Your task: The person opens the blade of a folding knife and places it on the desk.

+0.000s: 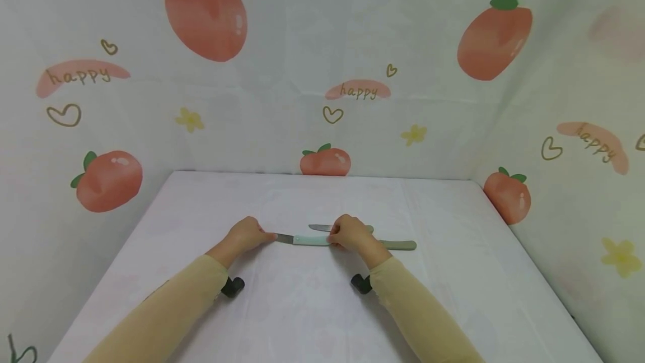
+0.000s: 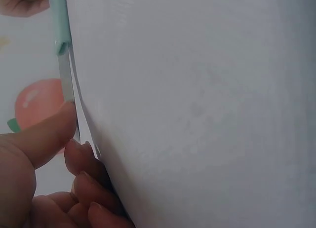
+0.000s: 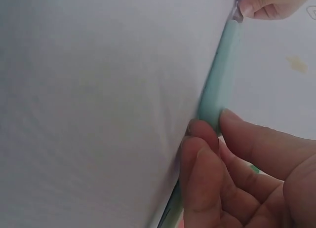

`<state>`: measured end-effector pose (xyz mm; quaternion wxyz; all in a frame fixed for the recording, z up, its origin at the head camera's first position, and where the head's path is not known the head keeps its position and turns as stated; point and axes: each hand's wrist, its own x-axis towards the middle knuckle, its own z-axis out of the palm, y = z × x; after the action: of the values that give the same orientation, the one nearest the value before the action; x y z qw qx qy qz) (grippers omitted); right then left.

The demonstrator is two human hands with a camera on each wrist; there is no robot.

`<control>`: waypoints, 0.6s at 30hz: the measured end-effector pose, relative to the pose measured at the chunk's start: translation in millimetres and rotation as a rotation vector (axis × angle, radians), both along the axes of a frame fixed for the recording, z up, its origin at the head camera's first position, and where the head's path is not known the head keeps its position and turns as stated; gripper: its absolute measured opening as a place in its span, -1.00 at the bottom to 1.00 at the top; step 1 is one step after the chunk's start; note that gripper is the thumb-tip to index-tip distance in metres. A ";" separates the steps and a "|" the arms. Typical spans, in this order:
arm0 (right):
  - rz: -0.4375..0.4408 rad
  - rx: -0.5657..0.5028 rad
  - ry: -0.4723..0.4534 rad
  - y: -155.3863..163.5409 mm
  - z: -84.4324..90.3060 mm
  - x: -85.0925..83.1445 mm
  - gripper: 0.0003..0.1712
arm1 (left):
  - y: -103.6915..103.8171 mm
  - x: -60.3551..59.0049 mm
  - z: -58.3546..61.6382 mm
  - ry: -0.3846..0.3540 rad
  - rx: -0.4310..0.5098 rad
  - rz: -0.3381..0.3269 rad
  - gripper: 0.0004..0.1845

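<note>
Two hands meet at the middle of a white tabletop [image 1: 453, 296], each gripping one end of a small knife with a mint-green handle [image 1: 308, 240]. The left hand [image 1: 245, 235] pinches the bare metal blade: in the left wrist view the thumb [image 2: 47, 132] presses on the flat of the steel and the curled fingers close beneath it. The right hand [image 1: 351, 233] holds the butt of the handle between thumb and curled fingertips [image 3: 202, 139], as the right wrist view shows. The knife lies level, just at the cloth surface, running from 9 o'clock to 3 o'clock between the hands.

The main risk, as I judge it, is the left hand's grip on the blade. If either hand pulls or twists, the edge could slide through the pinch and cut a finger. The right hand's hold is only at the fingertips, so the handle could also slip free and drop.

Both forearms, in pale yellow sleeves, reach forward from 6 o'clock and angle inward, wrists low near the tabletop.

Outward from the right hand, a second knife with a grey-green handle [image 1: 398, 245] lies at 3 o'clock, and the blade of a third knife [image 1: 318, 228] shows at 12 o'clock behind the hand. Curtains printed with peaches [image 1: 205, 13] enclose the tabletop.
</note>
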<state>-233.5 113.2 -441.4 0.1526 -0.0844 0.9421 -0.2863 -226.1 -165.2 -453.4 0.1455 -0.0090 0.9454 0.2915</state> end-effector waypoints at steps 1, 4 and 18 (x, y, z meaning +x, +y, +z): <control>-0.003 0.002 -0.001 -0.3 -0.3 0.1 -0.82 | 0.5 0.1 0.6 -0.002 -0.004 0.002 -0.52; -0.017 -0.002 -0.003 -0.7 -0.9 -0.5 -0.83 | 1.2 0.1 2.1 0.000 -0.022 0.004 -0.49; -0.036 -0.088 0.096 19.4 17.3 8.8 -0.89 | -5.9 11.8 2.5 0.073 -0.013 0.068 -0.58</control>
<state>-224.8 132.6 -424.0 0.0983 -0.0873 0.9363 -0.3257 -214.3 -171.1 -450.8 0.1007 -0.0315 0.9511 0.2904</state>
